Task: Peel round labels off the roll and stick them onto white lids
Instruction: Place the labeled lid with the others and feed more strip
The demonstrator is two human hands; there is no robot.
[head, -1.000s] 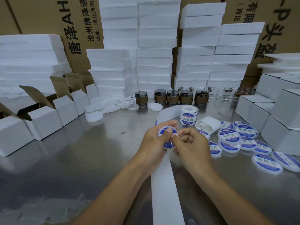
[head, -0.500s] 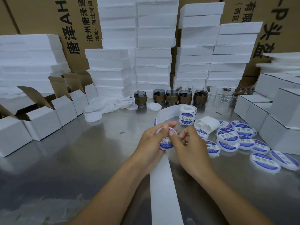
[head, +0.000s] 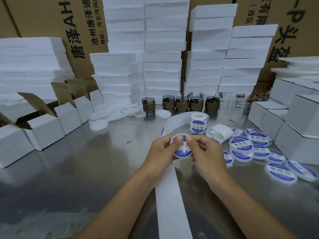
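Head view: There is only this one view. Both hands meet above the middle of the metal tabletop [head: 77, 169]. The left hand [head: 162, 152] grips a white lid [head: 183, 148] by its left rim, with the fingers curled around it and the thumb lying on top. The right hand [head: 207, 152] holds the right side of the same lid, its thumb beside the left thumb and its fingers curled under the lid. A round blue label [head: 183, 153] already covers the face of the lid. I judge that the thumbs are pressing it flat, so this lid is almost finished.

The label roll [head: 198, 124] stands just behind the hands, toward the far edge. Its empty backing strip [head: 170, 195] runs under the hands to the near edge.

Near the right edge lie the labelled lids [head: 241, 145], many of them and partly overlapping; this part of the work is done. Toward the far edge, left of the middle, is a heap of plain lids [head: 99, 125], not yet labelled. The roll carries more labels on its outside.

So I judge the task to be somewhere in its middle: each plain lid needs its label, and the held lid must go to the finished group. How many plain lids are in the heap I cannot tell.
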